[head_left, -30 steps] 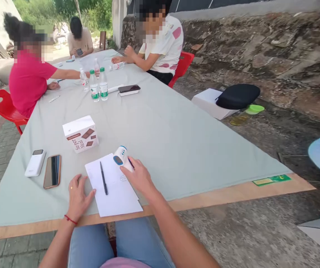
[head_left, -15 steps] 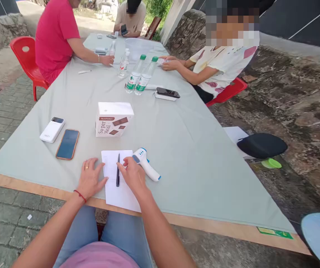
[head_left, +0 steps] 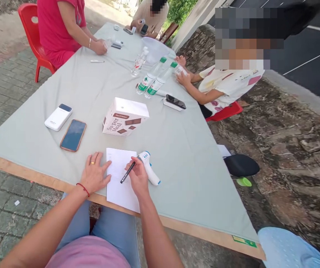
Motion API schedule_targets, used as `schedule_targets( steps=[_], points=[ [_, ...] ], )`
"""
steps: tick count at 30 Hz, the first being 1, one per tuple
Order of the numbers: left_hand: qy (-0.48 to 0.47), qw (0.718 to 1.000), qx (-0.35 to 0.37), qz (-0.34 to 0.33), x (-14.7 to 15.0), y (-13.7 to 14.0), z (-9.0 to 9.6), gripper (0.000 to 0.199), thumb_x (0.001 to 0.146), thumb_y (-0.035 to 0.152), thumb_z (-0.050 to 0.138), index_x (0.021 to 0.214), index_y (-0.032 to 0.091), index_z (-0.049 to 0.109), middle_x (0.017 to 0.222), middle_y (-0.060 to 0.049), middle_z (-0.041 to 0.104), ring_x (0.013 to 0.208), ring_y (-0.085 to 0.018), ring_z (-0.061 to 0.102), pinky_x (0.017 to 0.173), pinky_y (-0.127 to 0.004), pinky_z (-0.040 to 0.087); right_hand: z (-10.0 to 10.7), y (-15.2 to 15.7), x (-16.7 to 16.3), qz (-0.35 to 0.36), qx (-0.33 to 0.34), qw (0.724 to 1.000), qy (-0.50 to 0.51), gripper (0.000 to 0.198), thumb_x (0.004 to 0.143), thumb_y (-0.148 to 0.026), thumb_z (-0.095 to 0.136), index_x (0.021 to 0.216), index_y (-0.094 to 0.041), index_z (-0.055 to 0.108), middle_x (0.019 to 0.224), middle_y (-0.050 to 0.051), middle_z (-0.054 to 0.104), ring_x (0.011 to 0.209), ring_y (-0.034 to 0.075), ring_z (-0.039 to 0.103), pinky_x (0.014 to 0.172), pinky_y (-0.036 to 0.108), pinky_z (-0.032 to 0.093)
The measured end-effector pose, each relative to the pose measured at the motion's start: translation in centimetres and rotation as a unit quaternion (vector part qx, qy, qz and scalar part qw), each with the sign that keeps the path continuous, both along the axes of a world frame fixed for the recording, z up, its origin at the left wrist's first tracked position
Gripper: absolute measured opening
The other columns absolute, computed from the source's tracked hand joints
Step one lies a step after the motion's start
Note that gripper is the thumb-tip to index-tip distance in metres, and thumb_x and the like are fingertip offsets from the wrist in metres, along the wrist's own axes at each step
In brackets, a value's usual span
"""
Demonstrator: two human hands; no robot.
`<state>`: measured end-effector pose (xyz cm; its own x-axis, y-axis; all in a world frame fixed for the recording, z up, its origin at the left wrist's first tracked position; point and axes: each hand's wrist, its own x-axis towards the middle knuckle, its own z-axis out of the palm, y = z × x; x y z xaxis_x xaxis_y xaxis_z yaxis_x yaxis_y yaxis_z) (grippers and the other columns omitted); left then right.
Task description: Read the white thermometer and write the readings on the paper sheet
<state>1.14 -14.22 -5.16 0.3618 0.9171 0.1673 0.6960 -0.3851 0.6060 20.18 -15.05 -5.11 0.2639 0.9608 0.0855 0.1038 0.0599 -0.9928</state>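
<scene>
A black pen (head_left: 127, 172) slants in the fingers of my right hand (head_left: 138, 174), its lower end over a white sheet of paper (head_left: 117, 195). My left hand (head_left: 95, 173) lies flat with fingers spread, the fingertips at the paper's left edge. Just beyond my right hand, and partly behind it, rests a white and blue infrared thermometer (head_left: 150, 169). Past the paper stands a white "Super Meal" box (head_left: 126, 117). A phone (head_left: 73, 135) and a white power bank (head_left: 58, 117) lie to the left of it.
Two green-capped water bottles (head_left: 149, 80) and a third bottle (head_left: 139, 62) stand farther off, near a translucent basin (head_left: 157, 50). Another phone (head_left: 176, 101) lies on a white box. Three people sit around the table (head_left: 199, 178). A blue stool (head_left: 291, 247) is at the lower right.
My right hand has picked up the pen from the paper and tilted it. The view has shifted. The person in red has drawn a bottle closer to themselves.
</scene>
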Motion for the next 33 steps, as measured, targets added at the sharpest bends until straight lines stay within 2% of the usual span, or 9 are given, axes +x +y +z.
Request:
schedule_targets(
  steps=[3,7,10,15,20,26,33],
  points=[
    [0.02,1.0,0.005,0.001,0.1,0.0,-0.1,0.052,0.076,0.032,0.072,0.126,0.026,0.063,0.148,-0.013,0.042,0.143,-0.041,0.027,0.117,-0.061,0.014,0.2,-0.2,-1.1,-0.014,-0.007,0.999,0.031,0.038,0.081,-0.055,0.062,0.099,-0.022,0.059,0.064,-0.005,0.049,0.059,0.013,0.049,0.064,0.031,0.046],
    [0.086,0.996,0.025,0.008,0.1,-0.1,0.3,0.053,0.079,0.04,0.07,0.128,0.023,0.061,0.148,-0.017,0.042,0.142,-0.041,0.03,0.116,-0.06,0.022,0.1,0.1,-2.2,0.033,-0.022,0.998,0.056,0.046,0.089,-0.055,0.05,0.11,-0.018,0.064,0.076,0.001,0.062,0.07,0.016,0.058,0.073,0.036,0.049],
    [0.116,0.992,0.042,0.013,0.1,-0.3,0.8,0.053,0.081,0.044,0.067,0.129,0.023,0.06,0.147,-0.017,0.042,0.141,-0.038,0.031,0.116,-0.057,0.025,-0.7,0.6,-2.6,0.04,-0.038,0.997,0.049,0.034,0.085,-0.045,0.055,0.101,-0.018,0.068,0.076,0.002,0.064,0.069,0.017,0.059,0.071,0.035,0.049],
    [0.145,0.988,0.054,0.014,0.0,-0.3,1.1,0.055,0.081,0.047,0.067,0.129,0.021,0.059,0.145,-0.019,0.044,0.14,-0.038,0.034,0.116,-0.055,0.028,-2.2,0.9,-3.5,-0.021,-0.028,0.999,-0.035,0.014,0.072,-0.032,0.06,0.078,-0.02,0.062,0.067,-0.001,0.061,0.06,0.014,0.053,0.058,0.029,0.046],
    [0.15,0.987,0.064,0.012,0.0,-0.3,1.0,0.055,0.081,0.047,0.068,0.128,0.02,0.06,0.144,-0.02,0.044,0.139,-0.038,0.035,0.115,-0.055,0.029,-2.5,0.7,-4.2,-0.045,0.001,0.996,-0.082,0.012,0.074,-0.033,0.058,0.072,-0.022,0.056,0.063,-0.002,0.057,0.058,0.014,0.052,0.057,0.029,0.045],
    [0.154,0.985,0.08,0.016,0.1,-0.4,1.1,0.038,0.093,0.035,0.053,0.127,0.021,0.06,0.142,-0.019,0.047,0.138,-0.035,0.038,0.114,-0.054,0.032,-2.5,0.6,-4.0,-0.006,0.007,0.993,-0.117,0.014,0.077,-0.033,0.055,0.07,-0.022,0.057,0.063,-0.002,0.057,0.06,0.015,0.052,0.058,0.029,0.044],
    [0.147,0.985,0.082,0.019,0.1,-0.4,1.1,0.038,0.091,0.034,0.056,0.126,0.021,0.061,0.142,-0.019,0.047,0.138,-0.035,0.039,0.113,-0.054,0.032,-2.5,0.6,-3.9,0.009,-0.005,0.991,-0.136,0.014,0.078,-0.034,0.054,0.071,-0.022,0.056,0.064,-0.002,0.057,0.06,0.015,0.052,0.058,0.029,0.043]
  ],
)
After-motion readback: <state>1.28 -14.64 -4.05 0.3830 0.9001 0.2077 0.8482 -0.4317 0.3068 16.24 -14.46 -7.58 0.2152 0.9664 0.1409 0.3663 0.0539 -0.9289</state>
